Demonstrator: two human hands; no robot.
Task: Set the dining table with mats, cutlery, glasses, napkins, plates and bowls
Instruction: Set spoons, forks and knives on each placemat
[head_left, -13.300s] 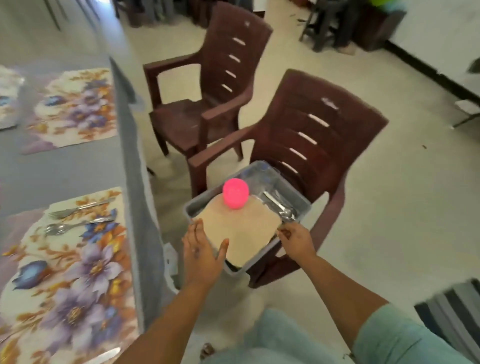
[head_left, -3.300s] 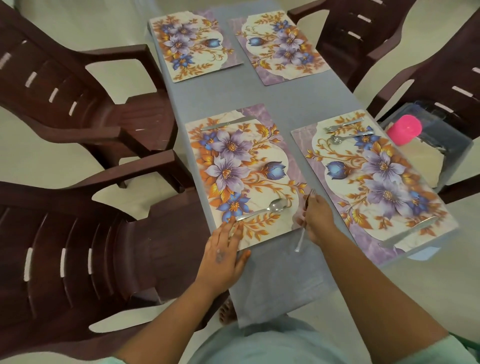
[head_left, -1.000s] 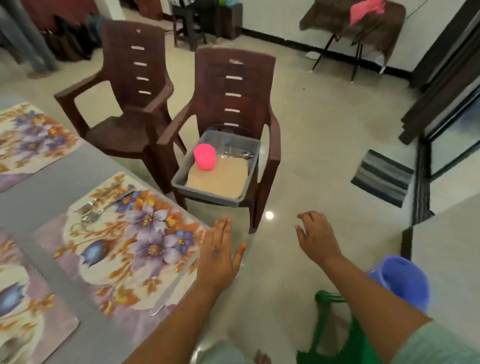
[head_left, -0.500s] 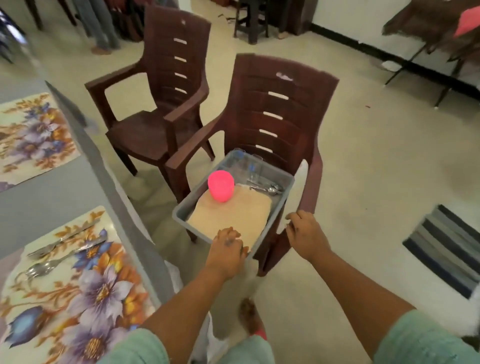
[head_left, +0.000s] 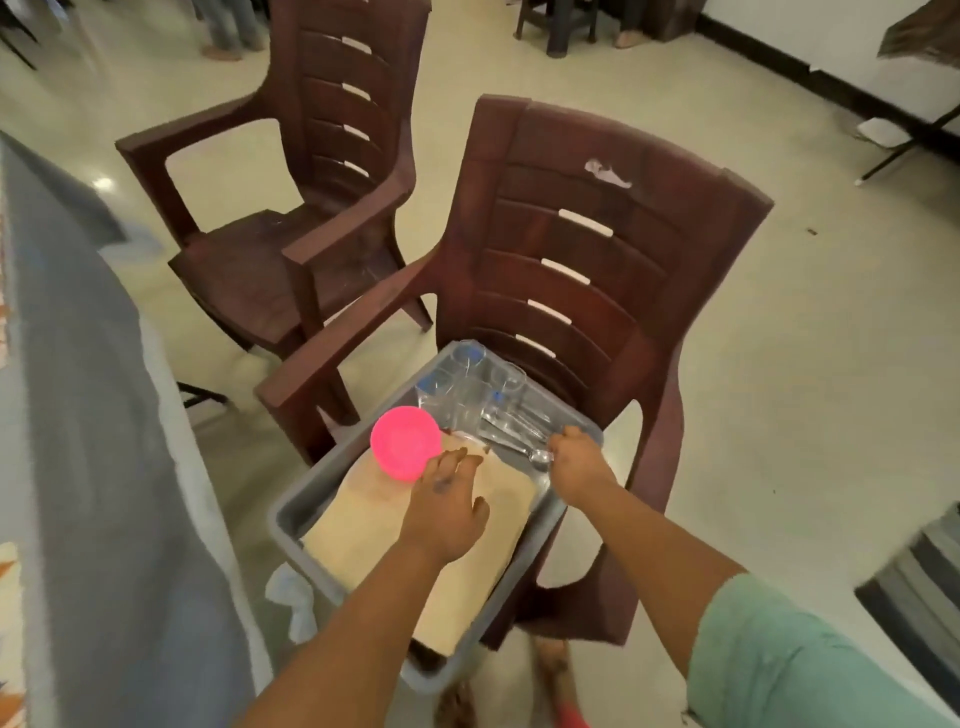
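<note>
You are leaning over the grey tub (head_left: 296, 512) that is sitting on the seat of the nearer brown chair (head_left: 587, 244), and everything left to fetch is lying inside that tub. Your right hand (head_left: 579, 462) is closing at the tub's right side, its fingers curling round the loose cutlery (head_left: 519, 441) there — a spoon bowl is poking out just beside the knuckles. Steel like this is stiff, light and slick, so you are better off pinching the handles mid-length as a bundle than by the tips. Your left hand (head_left: 447, 512) is resting with relaxed fingers on the tan folded cloth (head_left: 358, 540) filling the tub's near half, fingertips just touching the pink cup (head_left: 405, 441); it is gripping nothing. The cloth looks soft and limp and will sag unless lifted from under a fold. At the tub's far end the clear glasses (head_left: 467, 384) are standing crowded together — fragile and smooth, probably best taken one at a time round the body.
</note>
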